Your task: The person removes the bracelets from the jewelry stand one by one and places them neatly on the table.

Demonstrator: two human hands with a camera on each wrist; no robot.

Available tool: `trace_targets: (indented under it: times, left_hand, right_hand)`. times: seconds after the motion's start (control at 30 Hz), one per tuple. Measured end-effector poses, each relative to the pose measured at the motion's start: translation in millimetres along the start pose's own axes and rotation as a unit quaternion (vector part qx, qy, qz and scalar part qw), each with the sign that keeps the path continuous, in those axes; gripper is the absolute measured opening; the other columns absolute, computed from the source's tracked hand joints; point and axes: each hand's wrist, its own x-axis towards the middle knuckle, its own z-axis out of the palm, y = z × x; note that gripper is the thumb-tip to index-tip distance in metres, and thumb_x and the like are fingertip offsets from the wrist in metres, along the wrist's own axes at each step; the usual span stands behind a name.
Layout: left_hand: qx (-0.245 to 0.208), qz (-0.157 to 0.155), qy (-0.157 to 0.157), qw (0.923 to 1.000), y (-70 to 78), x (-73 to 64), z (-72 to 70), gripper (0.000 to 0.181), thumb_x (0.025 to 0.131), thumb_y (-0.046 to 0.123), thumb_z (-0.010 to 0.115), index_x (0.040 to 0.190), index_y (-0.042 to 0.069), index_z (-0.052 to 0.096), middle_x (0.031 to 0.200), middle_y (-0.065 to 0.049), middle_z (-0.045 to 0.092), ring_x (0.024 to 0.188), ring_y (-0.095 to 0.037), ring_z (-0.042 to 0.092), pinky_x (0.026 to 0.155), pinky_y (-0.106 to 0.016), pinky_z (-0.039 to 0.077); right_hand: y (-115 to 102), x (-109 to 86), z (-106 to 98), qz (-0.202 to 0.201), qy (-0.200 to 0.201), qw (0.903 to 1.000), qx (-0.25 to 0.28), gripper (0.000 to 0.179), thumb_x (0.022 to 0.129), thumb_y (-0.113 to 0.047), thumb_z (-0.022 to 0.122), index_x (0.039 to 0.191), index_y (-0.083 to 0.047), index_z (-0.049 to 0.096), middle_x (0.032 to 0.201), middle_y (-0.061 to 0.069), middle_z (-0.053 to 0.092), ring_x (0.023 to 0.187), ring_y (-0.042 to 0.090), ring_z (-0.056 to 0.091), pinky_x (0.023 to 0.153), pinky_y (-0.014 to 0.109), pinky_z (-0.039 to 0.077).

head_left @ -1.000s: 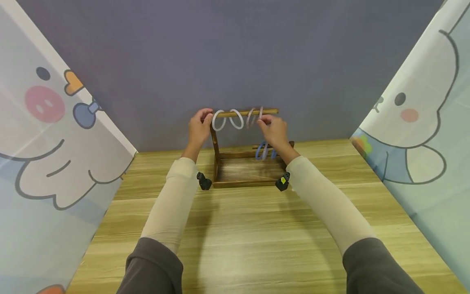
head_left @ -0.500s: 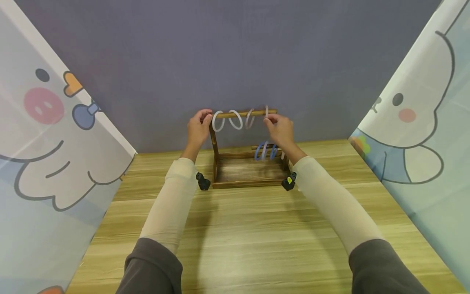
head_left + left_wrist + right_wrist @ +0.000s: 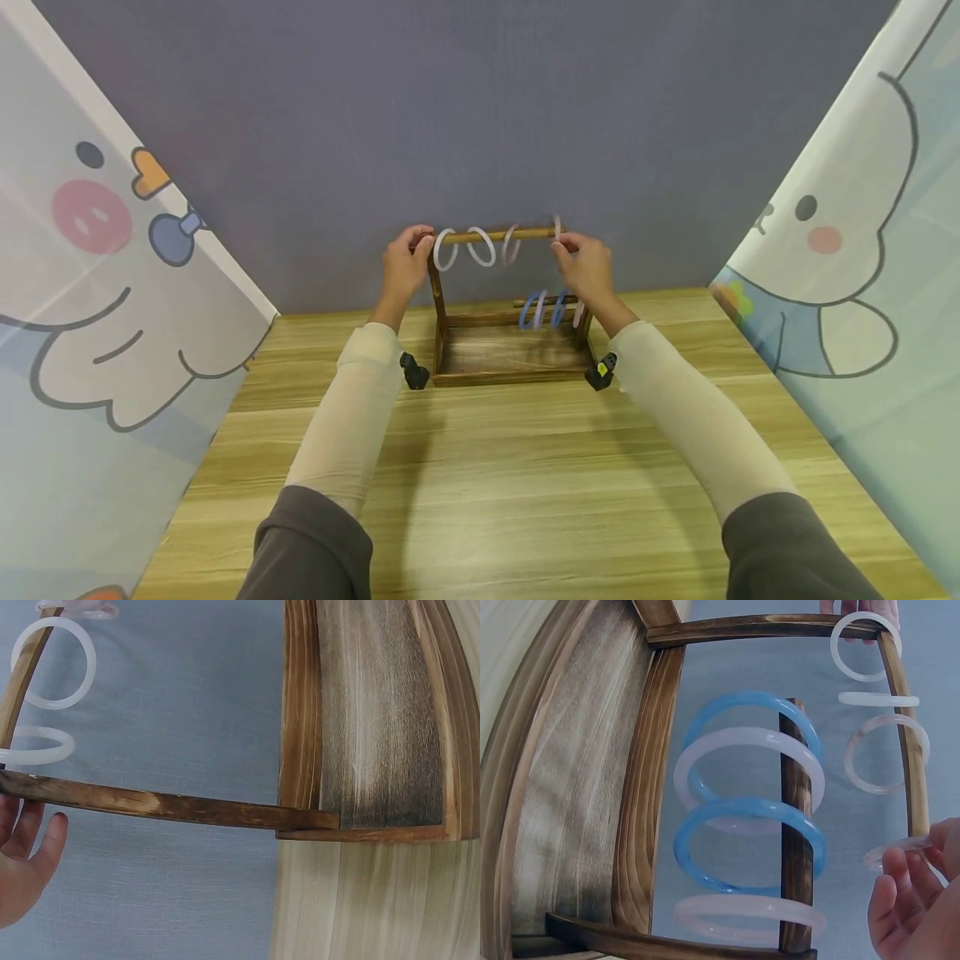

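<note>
A dark wooden bangle rack point(image 3: 438, 287) stands at the back of the table, with a tray base and two horizontal bars. My left hand point(image 3: 403, 265) grips the upper left corner, where post and upper bar point(image 3: 528, 233) meet. My right hand point(image 3: 588, 268) pinches a pale translucent bangle point(image 3: 896, 853) around that bar near its free right end. Further left on the bar hang two white bangles point(image 3: 445, 250) and a pinkish marbled bangle point(image 3: 853, 754). The lower bar point(image 3: 796, 780) carries blue bangles point(image 3: 686, 851), a lavender bangle point(image 3: 682, 769) and a pale pink bangle point(image 3: 705, 911).
The rack's tray point(image 3: 487, 350) rests on the wood-grain table point(image 3: 510, 467). Behind it rises a grey backdrop point(image 3: 495, 108). Cartoon-printed panels point(image 3: 82, 333) flank the table on both sides. A small black device point(image 3: 415, 372) sits at each wrist.
My right hand has slid the pinched bangle rightwards along the upper bar, away from the marbled one, to near the bar's end. The left hand has stayed at the corner.
</note>
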Motion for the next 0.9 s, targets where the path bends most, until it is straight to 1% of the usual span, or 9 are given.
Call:
trace_targets:
  times: [0.1, 0.17, 0.27, 0.4, 0.63, 0.73, 0.83, 0.9]
  left_hand:
    - [0.001, 0.002, 0.001, 1.0000, 0.1, -0.1, 0.3, 0.030, 0.106, 0.028, 0.057, 0.128, 0.012, 0.068, 0.121, -0.012, 0.073, 0.110, -0.028, 0.067, 0.097, -0.043, 0.052]
    - [0.000, 0.006, 0.002, 1.0000, -0.1, 0.2, 0.2, 0.029, 0.106, 0.028, 0.057, 0.128, 0.012, 0.068, 0.121, -0.013, 0.073, 0.109, -0.029, 0.067, 0.096, -0.043, 0.052]
    - [-0.001, 0.011, 0.004, 0.9999, -0.5, 0.4, 0.0, 0.029, 0.106, 0.026, 0.058, 0.127, 0.010, 0.069, 0.120, -0.014, 0.073, 0.108, -0.030, 0.067, 0.095, -0.045, 0.052]
    - [0.000, 0.011, 0.004, 0.9999, -1.1, 0.6, -0.2, 0.029, 0.106, 0.026, 0.058, 0.126, 0.010, 0.069, 0.119, -0.014, 0.073, 0.108, -0.029, 0.067, 0.094, -0.044, 0.053]
    - [0.001, 0.001, -0.001, 1.0000, -1.3, 0.4, -0.3, 0.030, 0.106, 0.028, 0.057, 0.128, 0.011, 0.069, 0.120, -0.013, 0.073, 0.109, -0.028, 0.067, 0.095, -0.043, 0.052]
    - [-0.001, 0.001, -0.002, 1.0000, -0.7, 0.0, -0.5, 0.030, 0.106, 0.028, 0.057, 0.128, 0.011, 0.068, 0.121, -0.013, 0.073, 0.110, -0.029, 0.067, 0.095, -0.044, 0.052]
    - [-0.003, 0.003, -0.002, 1.0000, -0.6, -0.2, -0.5, 0.030, 0.106, 0.028, 0.057, 0.128, 0.011, 0.068, 0.121, -0.014, 0.072, 0.110, -0.030, 0.067, 0.096, -0.044, 0.052]
    - [-0.002, 0.004, -0.003, 1.0000, -0.8, -0.1, -0.7, 0.030, 0.106, 0.027, 0.057, 0.128, 0.011, 0.068, 0.121, -0.014, 0.072, 0.110, -0.030, 0.067, 0.096, -0.044, 0.052]
  right_hand:
    - [3.3, -0.5, -2.0, 0.005, -0.002, 1.0000, 0.002, 0.029, 0.103, -0.026, 0.060, 0.122, -0.008, 0.074, 0.109, 0.013, 0.075, 0.080, 0.031, 0.074, 0.069, 0.036, 0.056]
    - [5.6, -0.2, -3.2, 0.009, -0.002, 1.0000, 0.000, 0.030, 0.103, -0.027, 0.060, 0.122, -0.009, 0.074, 0.109, 0.012, 0.076, 0.080, 0.028, 0.075, 0.063, 0.028, 0.052]
    - [9.1, 0.5, -5.3, 0.013, -0.004, 0.9999, 0.000, 0.030, 0.104, -0.029, 0.060, 0.122, -0.010, 0.075, 0.109, 0.011, 0.076, 0.079, 0.026, 0.075, 0.059, 0.022, 0.048]
    - [11.6, 0.3, -8.1, 0.015, -0.006, 0.9999, -0.004, 0.030, 0.104, -0.030, 0.059, 0.122, -0.010, 0.075, 0.108, 0.011, 0.076, 0.080, 0.026, 0.075, 0.057, 0.022, 0.048]
    - [11.2, -0.5, -12.9, 0.016, 0.000, 0.9998, -0.013, 0.031, 0.104, -0.032, 0.058, 0.120, -0.011, 0.075, 0.109, 0.011, 0.076, 0.080, 0.027, 0.074, 0.061, 0.022, 0.047]
    - [12.4, -1.4, -15.3, 0.018, 0.004, 0.9997, -0.017, 0.031, 0.104, -0.031, 0.059, 0.120, -0.011, 0.075, 0.110, 0.011, 0.076, 0.081, 0.027, 0.074, 0.064, 0.028, 0.051]
    - [15.0, -3.5, -17.8, 0.009, 0.004, 0.9997, -0.023, 0.032, 0.104, -0.032, 0.058, 0.121, -0.010, 0.074, 0.112, 0.013, 0.076, 0.083, 0.030, 0.073, 0.076, 0.039, 0.055]
    - [17.3, -5.2, -19.6, -0.008, 0.003, 0.9996, -0.026, 0.033, 0.104, -0.030, 0.058, 0.122, -0.008, 0.074, 0.113, 0.015, 0.076, 0.088, 0.033, 0.072, 0.087, 0.046, 0.054]
